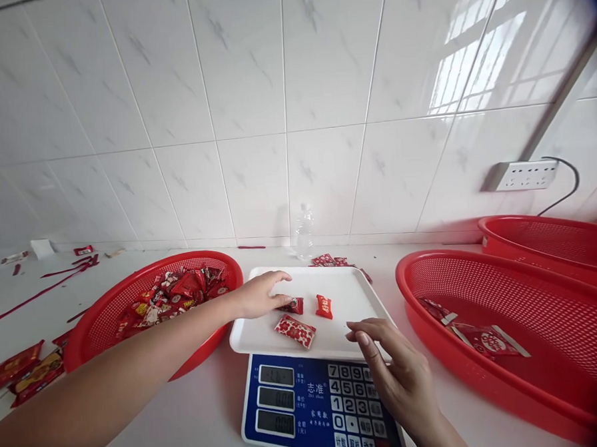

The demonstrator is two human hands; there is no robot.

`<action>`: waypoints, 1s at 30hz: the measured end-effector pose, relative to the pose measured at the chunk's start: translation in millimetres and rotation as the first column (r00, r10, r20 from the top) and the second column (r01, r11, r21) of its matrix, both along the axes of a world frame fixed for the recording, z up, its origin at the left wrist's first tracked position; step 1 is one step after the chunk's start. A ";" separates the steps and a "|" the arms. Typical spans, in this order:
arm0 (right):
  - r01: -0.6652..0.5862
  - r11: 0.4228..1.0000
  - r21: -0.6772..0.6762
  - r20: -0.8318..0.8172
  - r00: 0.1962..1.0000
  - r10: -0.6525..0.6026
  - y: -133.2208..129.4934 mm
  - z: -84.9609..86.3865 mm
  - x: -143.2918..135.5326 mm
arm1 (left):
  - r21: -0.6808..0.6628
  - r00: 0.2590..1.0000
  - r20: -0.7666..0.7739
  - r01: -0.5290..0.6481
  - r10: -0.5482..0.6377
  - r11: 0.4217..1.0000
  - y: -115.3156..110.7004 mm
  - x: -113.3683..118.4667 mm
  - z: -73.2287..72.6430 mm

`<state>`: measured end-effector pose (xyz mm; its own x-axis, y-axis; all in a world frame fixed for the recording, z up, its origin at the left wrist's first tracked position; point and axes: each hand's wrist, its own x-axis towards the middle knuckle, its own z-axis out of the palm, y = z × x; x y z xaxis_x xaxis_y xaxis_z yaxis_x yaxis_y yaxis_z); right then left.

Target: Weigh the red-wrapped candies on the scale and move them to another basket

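A white weighing tray (354, 284) sits on a blue digital scale (314, 389). On it lie a flower-patterned red packet (295, 331), a small bright red packet (323, 307) and a dark red packet (295, 306). My left hand (262, 295) reaches over the tray's left side, thumb and fingers apart. Its thumb is at the dark red packet, partly covering it; I cannot tell whether they touch. Over the tray's front right corner hovers my right hand (399, 365), fingers stretched forward and loosely bent, with nothing visible in them. It hides part of the scale's keypad.
To the left, a red basket (234, 273) holds many wrapped snacks; more packets (16, 365) lie beside it. A red basket (406, 271) on the right holds a few packets, with another red basket (493, 226) behind. A clear bottle (304, 233) stands by the tiled wall.
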<state>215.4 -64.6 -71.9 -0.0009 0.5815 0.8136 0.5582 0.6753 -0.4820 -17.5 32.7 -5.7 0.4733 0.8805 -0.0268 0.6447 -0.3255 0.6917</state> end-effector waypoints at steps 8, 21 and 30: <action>-0.016 1.000 -0.016 0.010 1.000 0.016 -2.7 0.4 -1.0 | -0.011 0.948 -0.261 0.186 -0.182 0.982 -18.9 12.9 -20.6; 0.036 0.999 -0.026 0.073 0.997 -0.034 1.8 -3.3 0.0 | 0.269 0.964 -0.006 0.256 -0.264 0.928 -34.5 31.9 -16.6; -0.451 0.878 -0.162 -0.239 0.881 0.409 -20.0 3.4 0.1 | -0.232 0.896 0.389 0.320 -0.214 0.919 -99.3 45.1 24.7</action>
